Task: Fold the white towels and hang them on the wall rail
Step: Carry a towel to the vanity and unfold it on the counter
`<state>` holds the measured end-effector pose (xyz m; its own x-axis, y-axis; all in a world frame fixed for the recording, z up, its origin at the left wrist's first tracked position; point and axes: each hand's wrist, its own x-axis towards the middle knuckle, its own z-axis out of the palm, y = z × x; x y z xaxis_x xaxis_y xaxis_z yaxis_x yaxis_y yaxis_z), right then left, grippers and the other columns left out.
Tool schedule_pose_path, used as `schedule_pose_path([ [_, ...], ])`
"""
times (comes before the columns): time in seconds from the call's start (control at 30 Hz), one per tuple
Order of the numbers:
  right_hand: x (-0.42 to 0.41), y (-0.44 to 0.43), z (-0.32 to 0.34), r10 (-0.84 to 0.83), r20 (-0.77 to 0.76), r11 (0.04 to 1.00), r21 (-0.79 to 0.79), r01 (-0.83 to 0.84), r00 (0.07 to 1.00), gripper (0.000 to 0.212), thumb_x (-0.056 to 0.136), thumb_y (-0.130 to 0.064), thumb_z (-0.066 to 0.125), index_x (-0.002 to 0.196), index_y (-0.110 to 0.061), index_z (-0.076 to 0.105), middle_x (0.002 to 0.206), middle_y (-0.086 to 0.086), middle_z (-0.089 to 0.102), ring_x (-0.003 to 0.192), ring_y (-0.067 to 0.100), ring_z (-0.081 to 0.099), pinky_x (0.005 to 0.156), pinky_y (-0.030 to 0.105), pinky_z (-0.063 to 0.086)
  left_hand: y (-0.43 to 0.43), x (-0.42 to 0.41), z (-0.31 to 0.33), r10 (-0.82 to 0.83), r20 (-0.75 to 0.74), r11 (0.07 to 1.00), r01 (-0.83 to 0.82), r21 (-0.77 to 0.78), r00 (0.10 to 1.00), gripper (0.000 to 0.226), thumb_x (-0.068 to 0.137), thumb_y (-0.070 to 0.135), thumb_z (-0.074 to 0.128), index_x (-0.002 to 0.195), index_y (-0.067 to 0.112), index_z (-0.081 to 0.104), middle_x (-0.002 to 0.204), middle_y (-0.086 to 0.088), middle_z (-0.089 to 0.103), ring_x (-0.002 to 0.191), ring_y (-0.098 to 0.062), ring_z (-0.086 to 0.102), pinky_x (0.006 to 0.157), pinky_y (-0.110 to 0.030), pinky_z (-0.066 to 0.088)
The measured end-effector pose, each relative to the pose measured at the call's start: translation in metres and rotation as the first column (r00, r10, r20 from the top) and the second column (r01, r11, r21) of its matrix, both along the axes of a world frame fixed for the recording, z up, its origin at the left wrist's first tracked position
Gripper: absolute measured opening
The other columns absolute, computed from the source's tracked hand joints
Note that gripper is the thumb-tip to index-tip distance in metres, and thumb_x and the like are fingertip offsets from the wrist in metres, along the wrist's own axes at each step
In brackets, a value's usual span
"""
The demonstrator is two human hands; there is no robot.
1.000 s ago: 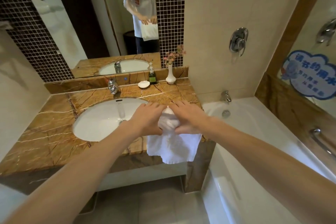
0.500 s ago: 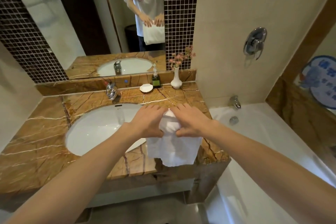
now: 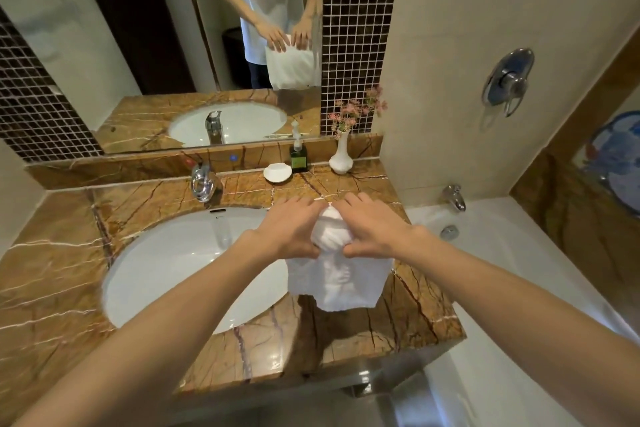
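A small white towel (image 3: 337, 279) hangs in the air over the right part of the marble counter (image 3: 363, 333), folded double across its top. My left hand (image 3: 292, 230) grips the towel's top left edge, thumb under and fingers over. My right hand (image 3: 372, 230) grips the top right edge the same way. The two hands almost touch above the fold. The mirror (image 3: 166, 45) shows both hands holding the towel in front of a white T-shirt. No wall rail is in view.
A white oval sink (image 3: 173, 270) with a chrome tap (image 3: 202, 182) lies left of the towel. A soap dish (image 3: 277, 172), a green pump bottle (image 3: 298, 158) and a white flower vase (image 3: 341, 156) stand at the counter's back. A bathtub (image 3: 512, 253) adjoins on the right.
The view has moved closer to the counter and tilted down. Both hands keep the same hold on the towel, which now hangs over the counter top instead of past its front edge.
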<state>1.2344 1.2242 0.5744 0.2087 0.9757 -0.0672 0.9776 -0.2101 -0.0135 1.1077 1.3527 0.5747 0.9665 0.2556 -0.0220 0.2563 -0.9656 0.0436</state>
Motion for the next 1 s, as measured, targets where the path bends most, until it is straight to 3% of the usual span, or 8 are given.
schedule_pose_path([
  [0.43,0.050,0.036,-0.018,0.019,-0.015,1.000,-0.022,-0.020,1.000,0.072,0.069,-0.046,0.066,0.129,-0.017,0.040,0.117,0.004,0.048,0.102,0.022,0.044,0.080,0.040,0.047,0.032,0.046,-0.015,0.032,-0.034,0.999,-0.033,-0.026,0.999,0.087,0.067,0.047,0.071,0.141,0.022,0.034,0.131,-0.003,0.049,0.120,-0.023,0.044,0.093,-0.036,0.033],
  [0.63,0.083,0.050,-0.026,0.059,-0.026,0.998,0.006,-0.059,0.998,0.071,0.071,-0.045,0.066,0.131,-0.017,0.040,0.115,0.004,0.047,0.100,0.020,0.042,0.071,0.030,0.032,0.045,0.077,-0.021,0.067,-0.059,0.996,-0.070,-0.048,0.996,0.086,0.066,0.046,0.072,0.140,0.022,0.035,0.133,-0.004,0.049,0.121,-0.024,0.044,0.096,-0.038,0.034],
  [0.83,0.118,0.059,-0.029,0.056,-0.048,0.998,0.020,-0.055,0.997,0.074,0.070,-0.045,0.067,0.133,-0.017,0.039,0.115,0.004,0.047,0.101,0.022,0.043,0.077,0.035,0.042,0.050,0.110,-0.021,0.091,-0.052,0.996,-0.092,-0.019,0.994,0.088,0.068,0.047,0.072,0.143,0.022,0.032,0.133,-0.003,0.048,0.120,-0.023,0.044,0.098,-0.038,0.034],
  [1.0,0.138,0.065,-0.028,0.078,-0.041,0.996,0.050,-0.076,0.996,0.074,0.070,-0.044,0.068,0.132,-0.015,0.040,0.116,0.005,0.046,0.101,0.022,0.043,0.078,0.036,0.042,0.053,0.125,-0.023,0.112,-0.009,0.994,-0.112,0.004,0.994,0.088,0.067,0.049,0.071,0.141,0.021,0.034,0.130,-0.003,0.050,0.116,-0.023,0.045,0.096,-0.037,0.035],
])
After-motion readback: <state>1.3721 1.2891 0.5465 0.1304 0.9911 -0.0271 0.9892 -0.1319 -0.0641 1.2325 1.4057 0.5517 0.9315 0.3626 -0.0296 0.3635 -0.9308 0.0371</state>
